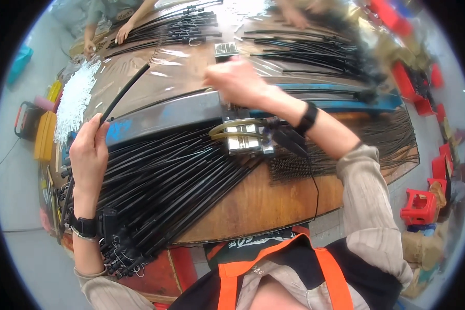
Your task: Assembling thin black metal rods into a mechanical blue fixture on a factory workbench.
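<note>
My left hand (90, 142) is closed around a slim black tube (124, 93), which slants up and to the right. A thin coil spring (160, 46) seems to run on from the tube's upper end. Above a clamp-like metal fixture (243, 139) with a yellowish hose, my right hand (235, 82) is curled into a fist. Slight blur and the bent fingers hide whatever may be in it. Below the left hand, many black tubes (165, 175) lie fanned out along the near side of a metal beam (175, 114).
Small white tubes are heaped (77, 101) at the left edge. Long springs (346, 150) lie on the right of the wooden table (253, 201). Other people's hands (124, 33) work over more black tubes (191, 26) at the far side. A red stool (418, 205) stands right.
</note>
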A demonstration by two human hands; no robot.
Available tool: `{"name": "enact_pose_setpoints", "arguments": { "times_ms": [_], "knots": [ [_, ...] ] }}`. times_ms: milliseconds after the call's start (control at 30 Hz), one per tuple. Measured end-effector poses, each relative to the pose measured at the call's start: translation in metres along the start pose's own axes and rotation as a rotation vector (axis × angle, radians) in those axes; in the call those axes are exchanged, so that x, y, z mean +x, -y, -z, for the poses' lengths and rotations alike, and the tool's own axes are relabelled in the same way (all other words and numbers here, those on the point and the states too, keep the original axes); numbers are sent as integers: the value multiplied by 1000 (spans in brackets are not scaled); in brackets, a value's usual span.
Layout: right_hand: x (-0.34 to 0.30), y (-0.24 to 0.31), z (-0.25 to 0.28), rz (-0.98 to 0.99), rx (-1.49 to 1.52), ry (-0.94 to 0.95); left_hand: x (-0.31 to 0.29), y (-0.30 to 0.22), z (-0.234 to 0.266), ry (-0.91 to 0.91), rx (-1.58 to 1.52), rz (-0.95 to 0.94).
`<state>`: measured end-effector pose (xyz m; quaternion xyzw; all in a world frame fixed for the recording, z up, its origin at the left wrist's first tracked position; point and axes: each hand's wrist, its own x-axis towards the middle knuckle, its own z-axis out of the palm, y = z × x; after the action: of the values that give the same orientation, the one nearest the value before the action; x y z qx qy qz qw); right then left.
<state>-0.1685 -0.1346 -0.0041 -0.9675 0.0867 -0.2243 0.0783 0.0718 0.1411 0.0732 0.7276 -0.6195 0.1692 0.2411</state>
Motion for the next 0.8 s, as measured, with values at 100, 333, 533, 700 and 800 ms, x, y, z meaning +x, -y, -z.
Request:
{"name": "enact_pose_setpoints", "arguments": {
  "times_ms": [100, 333, 533, 700, 800],
  "knots": [
    [-60, -39, 29, -75, -198, -184, -4, 14, -5, 46, 11, 7],
    [-214, -102, 124, -231, -567, -280, 26, -20, -81, 188, -28, -263],
    [-261, -126, 105, -419, -458, -370, 67, -63, -152, 231, -294, -325],
    [-259, -124, 95, -456, -448, -374, 59, -66, -155, 293, -246, -212],
    [-253, -126, 93, -471, -437, -378, 58, -68, -157, 298, -317, -194]
  ]
}}
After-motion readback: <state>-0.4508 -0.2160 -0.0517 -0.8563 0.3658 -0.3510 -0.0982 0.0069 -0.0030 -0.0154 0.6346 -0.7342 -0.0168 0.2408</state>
